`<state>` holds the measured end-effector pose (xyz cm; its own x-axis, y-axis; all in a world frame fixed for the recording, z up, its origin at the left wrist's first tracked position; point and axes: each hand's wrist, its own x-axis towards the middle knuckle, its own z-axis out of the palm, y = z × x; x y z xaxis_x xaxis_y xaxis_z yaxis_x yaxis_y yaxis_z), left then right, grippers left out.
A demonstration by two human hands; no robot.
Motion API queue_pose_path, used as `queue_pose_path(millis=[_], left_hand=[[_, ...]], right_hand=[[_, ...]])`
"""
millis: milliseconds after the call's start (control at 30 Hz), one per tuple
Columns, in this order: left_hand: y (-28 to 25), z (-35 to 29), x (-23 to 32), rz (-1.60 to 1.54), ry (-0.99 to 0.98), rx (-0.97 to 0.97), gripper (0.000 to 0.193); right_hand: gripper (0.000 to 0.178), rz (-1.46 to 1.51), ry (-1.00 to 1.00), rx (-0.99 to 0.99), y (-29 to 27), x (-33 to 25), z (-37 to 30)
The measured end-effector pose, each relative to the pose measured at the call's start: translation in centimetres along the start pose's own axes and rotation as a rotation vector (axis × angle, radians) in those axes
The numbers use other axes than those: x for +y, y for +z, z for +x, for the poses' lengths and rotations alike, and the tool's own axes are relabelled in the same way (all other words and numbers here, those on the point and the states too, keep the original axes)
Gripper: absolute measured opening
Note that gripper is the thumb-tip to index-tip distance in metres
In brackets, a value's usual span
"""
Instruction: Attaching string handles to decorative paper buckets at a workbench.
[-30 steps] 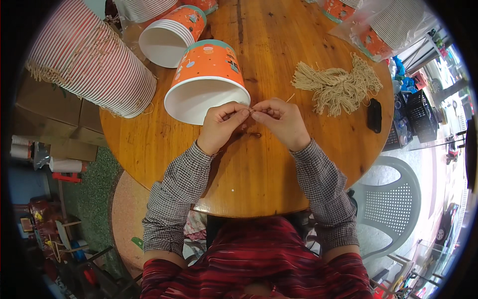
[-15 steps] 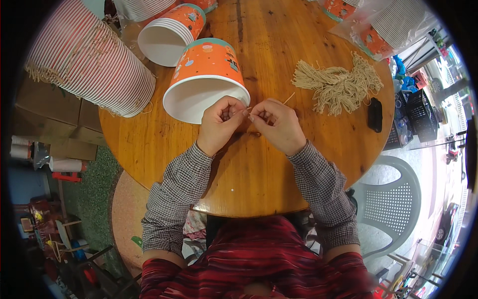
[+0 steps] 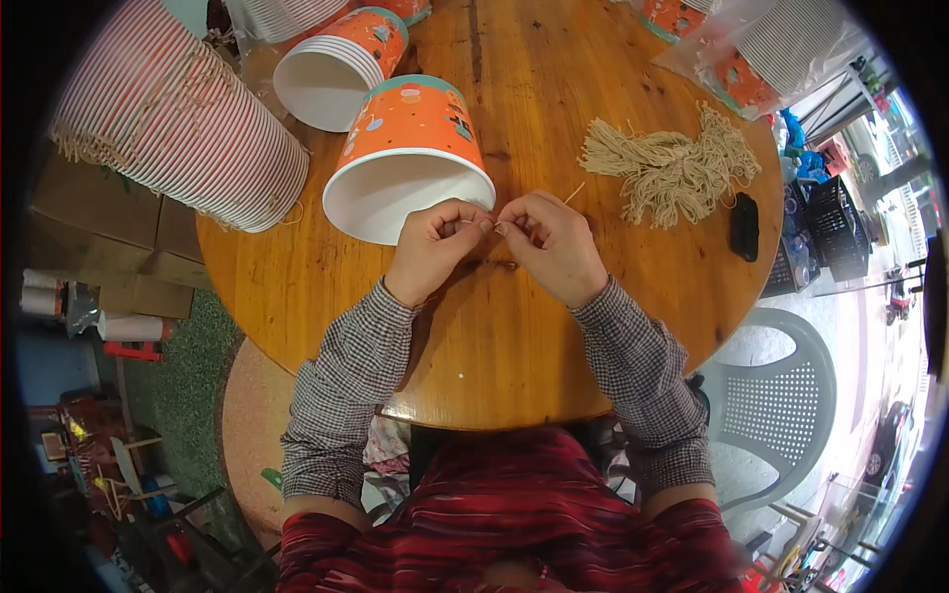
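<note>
An orange paper bucket (image 3: 410, 148) lies on its side on the round wooden table (image 3: 514, 346), its white open mouth toward me. My left hand (image 3: 435, 242) and my right hand (image 3: 549, 242) meet just in front of the bucket's rim. Both pinch a thin beige string (image 3: 571, 195) between fingertips; a short end sticks out past my right hand. A pile of beige cut strings (image 3: 672, 168) lies to the right.
A long stack of red-striped paper cups (image 3: 178, 128) lies at the left. Another orange bucket stack (image 3: 336, 64) lies behind. A bag of cups (image 3: 761, 49) is at the far right, a small black object (image 3: 743, 225) near the edge, and a white plastic chair (image 3: 781, 395) beside the table.
Both hands have stayed together at the bucket's rim, shifting only slightly while working the string. The bucket has not moved noticeably.
</note>
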<state>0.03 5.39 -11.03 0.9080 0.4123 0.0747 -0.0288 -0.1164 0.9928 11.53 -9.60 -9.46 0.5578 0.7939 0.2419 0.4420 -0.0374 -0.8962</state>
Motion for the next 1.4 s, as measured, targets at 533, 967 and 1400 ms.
queue_pose_path(millis=[533,967,1400], left_hand=[[-1.1,0.7,-0.5,-0.671,-0.310,-0.179,0.017],[-0.9,0.5,-0.4,-0.583,-0.300,-0.124,0.015],[-0.8,-0.1,1.0,-0.484,-0.123,-0.174,0.016]], right_hand=[[0.011,0.107,0.001,0.074,1.1,1.2,0.2],[0.012,0.315,0.136,-0.046,0.8,1.6,0.3],[0.011,0.612,0.490,-0.265,-0.9,0.0,0.4]])
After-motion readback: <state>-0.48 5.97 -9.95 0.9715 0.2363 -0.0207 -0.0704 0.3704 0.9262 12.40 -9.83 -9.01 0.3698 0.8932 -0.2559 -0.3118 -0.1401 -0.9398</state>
